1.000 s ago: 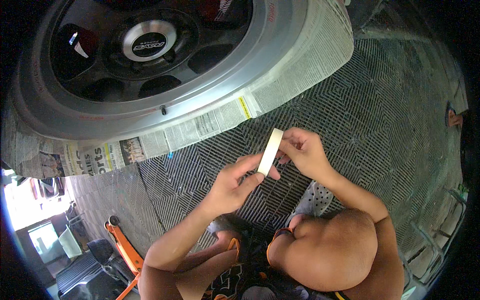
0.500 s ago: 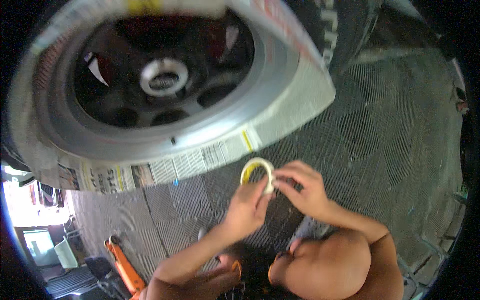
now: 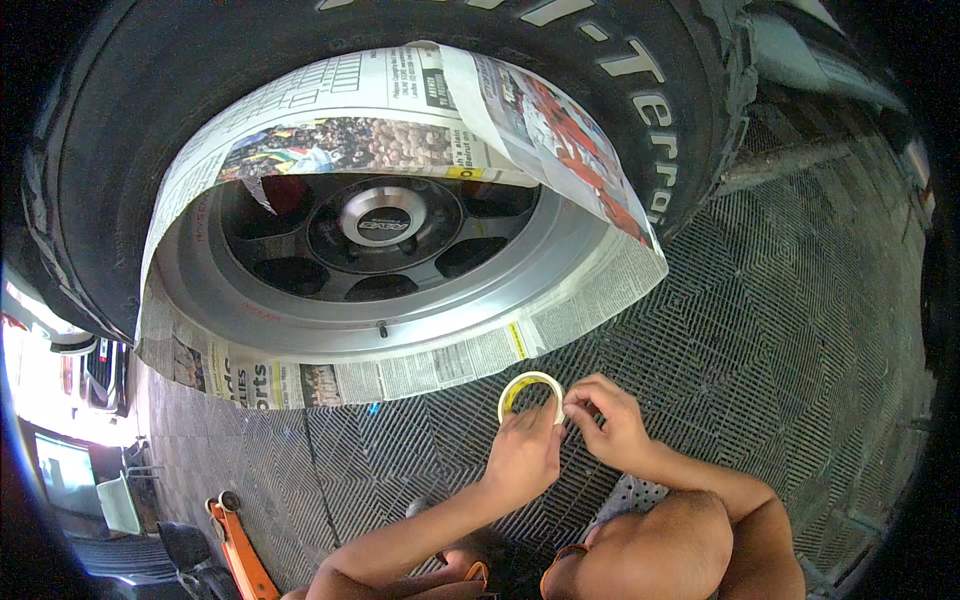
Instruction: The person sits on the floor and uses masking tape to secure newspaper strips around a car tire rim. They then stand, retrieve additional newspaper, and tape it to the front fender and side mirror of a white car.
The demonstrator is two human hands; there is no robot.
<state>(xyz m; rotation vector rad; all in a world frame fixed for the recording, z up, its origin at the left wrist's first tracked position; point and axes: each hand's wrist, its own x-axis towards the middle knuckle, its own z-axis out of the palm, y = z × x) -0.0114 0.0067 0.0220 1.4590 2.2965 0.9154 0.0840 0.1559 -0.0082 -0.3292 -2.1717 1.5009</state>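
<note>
My left hand point(image 3: 525, 455) grips a roll of cream masking tape point(image 3: 530, 377) with a yellow inner core, its fingers reaching through the ring. On the roll's right edge, the fingertips of my right hand point(image 3: 610, 430) are pinched together; whatever is between them is too small to make out. Beyond both hands stands a wheel with a silver rim point(image 3: 470, 320) and a dark spoked centre around a silver hub cap point(image 3: 385, 220). Sheets of newspaper point(image 3: 440, 375) circle the rim, covering part of the black tyre point(image 3: 90, 190) with raised white lettering.
Dark ribbed mats point(image 3: 400, 470) cover the floor. An orange metal bar with a round end point(image 3: 240, 550), possibly part of a jack, lies at lower left. A small blue scrap point(image 3: 374, 409) is under the newspaper's edge. My bent knee point(image 3: 650, 540) is below my right forearm.
The view has tilted up and steadied, showing more tyre and newspaper. Both hands remain at the tape roll; my right fingers have drawn closer together along its edge.
</note>
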